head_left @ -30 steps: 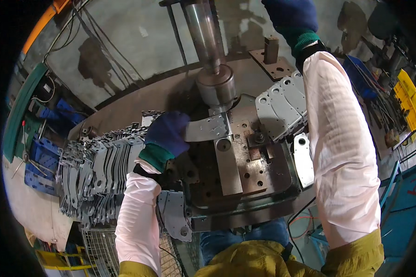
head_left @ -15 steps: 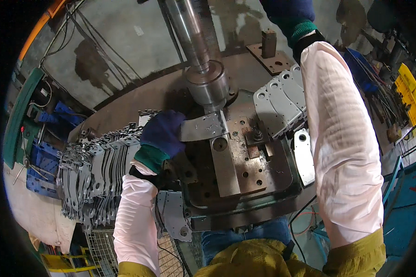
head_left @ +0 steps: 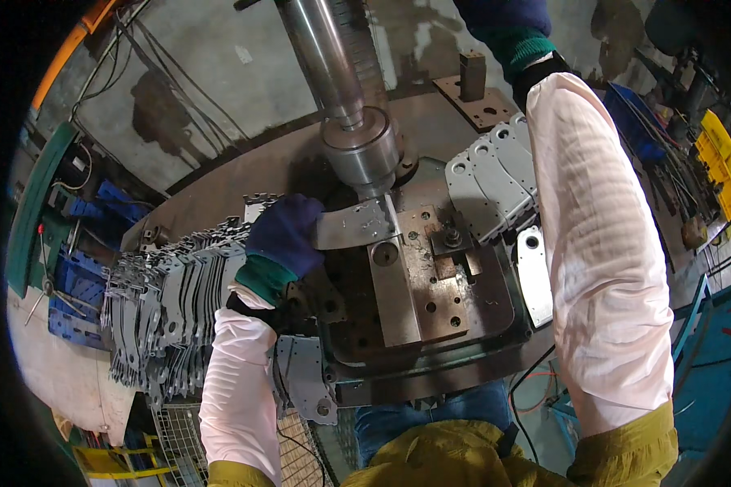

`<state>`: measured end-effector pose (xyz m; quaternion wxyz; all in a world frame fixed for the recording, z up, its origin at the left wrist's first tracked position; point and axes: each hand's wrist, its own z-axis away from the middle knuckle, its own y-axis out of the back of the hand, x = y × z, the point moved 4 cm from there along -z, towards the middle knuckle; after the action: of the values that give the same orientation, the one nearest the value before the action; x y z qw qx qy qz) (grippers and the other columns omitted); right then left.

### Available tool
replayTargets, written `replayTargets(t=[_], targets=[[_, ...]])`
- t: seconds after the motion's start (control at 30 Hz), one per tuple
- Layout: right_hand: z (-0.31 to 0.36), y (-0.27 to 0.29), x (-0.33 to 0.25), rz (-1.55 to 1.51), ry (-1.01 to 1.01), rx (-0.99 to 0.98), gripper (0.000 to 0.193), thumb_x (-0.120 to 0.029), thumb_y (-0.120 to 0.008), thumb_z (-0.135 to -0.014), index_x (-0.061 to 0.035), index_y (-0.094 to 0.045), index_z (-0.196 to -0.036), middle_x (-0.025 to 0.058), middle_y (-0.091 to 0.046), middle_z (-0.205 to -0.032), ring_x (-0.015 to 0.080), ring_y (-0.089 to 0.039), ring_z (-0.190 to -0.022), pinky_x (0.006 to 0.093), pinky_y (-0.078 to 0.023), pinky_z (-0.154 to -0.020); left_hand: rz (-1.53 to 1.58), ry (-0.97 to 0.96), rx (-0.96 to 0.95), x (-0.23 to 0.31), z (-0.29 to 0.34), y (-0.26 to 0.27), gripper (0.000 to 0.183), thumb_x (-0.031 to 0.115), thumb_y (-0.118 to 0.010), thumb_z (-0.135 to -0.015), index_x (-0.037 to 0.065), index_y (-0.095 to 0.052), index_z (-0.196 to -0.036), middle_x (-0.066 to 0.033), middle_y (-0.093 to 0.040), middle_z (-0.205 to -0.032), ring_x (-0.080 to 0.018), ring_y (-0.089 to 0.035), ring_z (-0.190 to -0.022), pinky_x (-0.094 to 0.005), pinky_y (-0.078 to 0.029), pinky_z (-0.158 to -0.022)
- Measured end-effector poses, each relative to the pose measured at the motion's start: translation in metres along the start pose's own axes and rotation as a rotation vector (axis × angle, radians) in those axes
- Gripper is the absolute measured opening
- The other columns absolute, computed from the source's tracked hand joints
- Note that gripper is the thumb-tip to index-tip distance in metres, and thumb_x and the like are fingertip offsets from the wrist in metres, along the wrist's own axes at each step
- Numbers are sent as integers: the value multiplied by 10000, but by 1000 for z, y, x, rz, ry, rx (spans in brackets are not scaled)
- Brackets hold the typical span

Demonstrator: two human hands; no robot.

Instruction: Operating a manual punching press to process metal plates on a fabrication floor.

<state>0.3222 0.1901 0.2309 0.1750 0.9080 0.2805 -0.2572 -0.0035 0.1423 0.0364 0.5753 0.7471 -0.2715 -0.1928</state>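
Head view: my left hand (head_left: pixel 287 235), in a dark blue glove, is closed on the left end of a curved metal blank (head_left: pixel 356 224) and holds it on the die (head_left: pixel 418 296), right under the ram (head_left: pixel 361 150). The ram's nose sits on, or just above, the blank's right end — I cannot tell which. My right hand (head_left: pixel 503 15) reaches up past the ram toward the top edge; its fingers are cut off, so I cannot tell whether it grips anything. Left of the die lies a heap of stamped plates (head_left: pixel 166 304); right of the ram, a row of flat blanks (head_left: pixel 495 166). To do this well, I judge the blank should sit flat and square on the die, with my left fingers kept outside the ram's footprint — fingertips near the nose are the risk.
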Motion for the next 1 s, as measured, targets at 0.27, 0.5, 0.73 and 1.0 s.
replayTargets(t=[0.27,0.5,0.73,1.0], targets=[[-1,-4,3,106,24,52,490,-544,-572,-926,-79,-720,-977,239,-701,-912,457,-667,-921,519,-522,-773,73,-32,60,-4,7,3,403,173,-765,-574,128,-626,-950,-139,-624,-952,-386,-625,-908,-478,-536,-785],[-2,-1,8,142,90,61,476,-528,-591,-939,-70,-720,-939,201,-719,-830,409,-691,-796,487,-522,-693,30,11,-83,2,-5,3,415,186,-755,-579,116,-631,-969,-144,-627,-987,-387,-630,-934,-471,-546,-837],[19,28,0,41,28,-276,621,-646,-634,-875,-30,-704,-919,134,-682,-733,231,-661,-671,384,-515,-661,-45,75,-103,-2,4,-4,449,245,-775,-644,109,-658,-1056,-183,-659,-1079,-403,-641,-1012,-469,-539,-903],[35,55,-22,-167,-245,-503,636,-635,-728,-839,-16,-694,-978,58,-629,-706,142,-605,-632,294,-471,-597,952,430,-117,-36,6,-61,267,321,-654,-887,69,-723,-942,-131,-711,-843,-287,-673,-776,-386,-533,-706]])
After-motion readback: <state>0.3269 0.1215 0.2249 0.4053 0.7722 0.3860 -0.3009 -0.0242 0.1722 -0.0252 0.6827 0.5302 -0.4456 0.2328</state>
